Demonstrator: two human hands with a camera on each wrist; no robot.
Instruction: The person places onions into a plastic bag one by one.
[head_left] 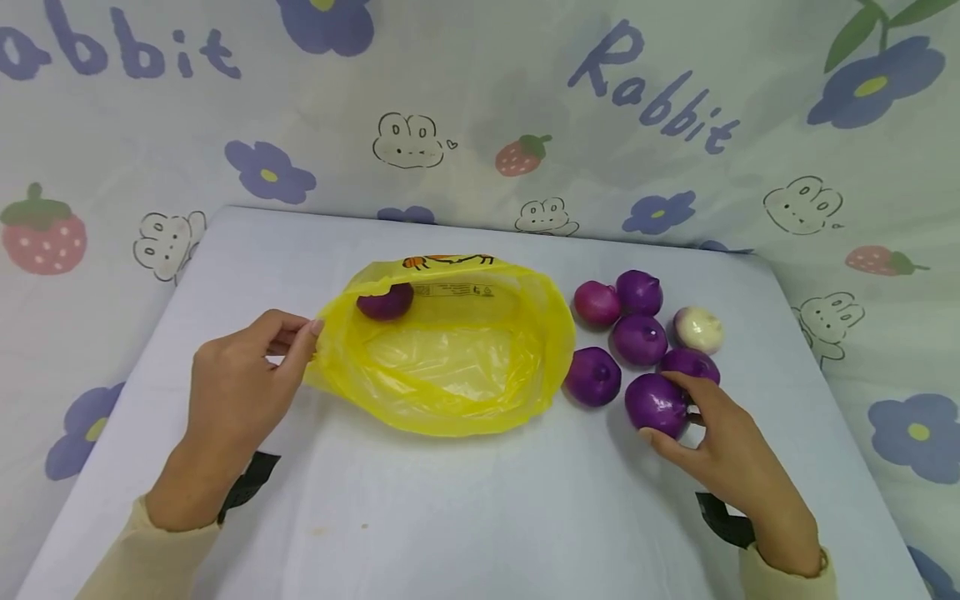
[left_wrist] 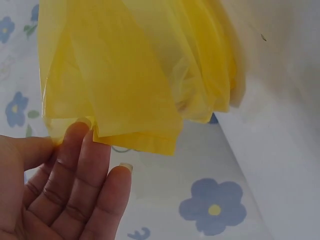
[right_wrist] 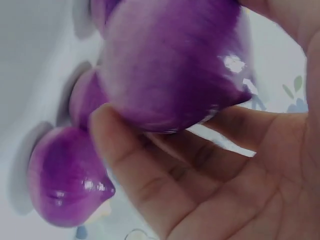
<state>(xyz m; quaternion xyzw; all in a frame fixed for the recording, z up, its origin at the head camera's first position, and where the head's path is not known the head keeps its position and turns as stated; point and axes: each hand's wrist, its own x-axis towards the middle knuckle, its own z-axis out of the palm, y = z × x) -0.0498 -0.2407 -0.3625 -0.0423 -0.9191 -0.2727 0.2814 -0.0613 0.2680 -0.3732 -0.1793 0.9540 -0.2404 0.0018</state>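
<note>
A yellow plastic bag (head_left: 450,421) lies on the white table with its mouth spread wide. Inside it, by the far left wall, sits one purple onion (head_left: 386,302). My left hand (head_left: 243,379) pinches the bag's left rim between thumb and fingers; the left wrist view shows the thin film (left_wrist: 125,75) at the fingertips. To the right of the bag, my right hand (head_left: 723,437) grips a purple onion (head_left: 657,405), thumb on the near side and fingers on the far side. In the right wrist view this onion (right_wrist: 170,65) fills the space between thumb and fingers.
Several more purple onions (head_left: 639,339) cluster right of the bag, one (head_left: 592,377) close beside its rim. A pale, peeled-looking onion (head_left: 698,330) lies at the group's right. The white table (head_left: 480,517) ends at a patterned cloth backdrop (head_left: 465,83).
</note>
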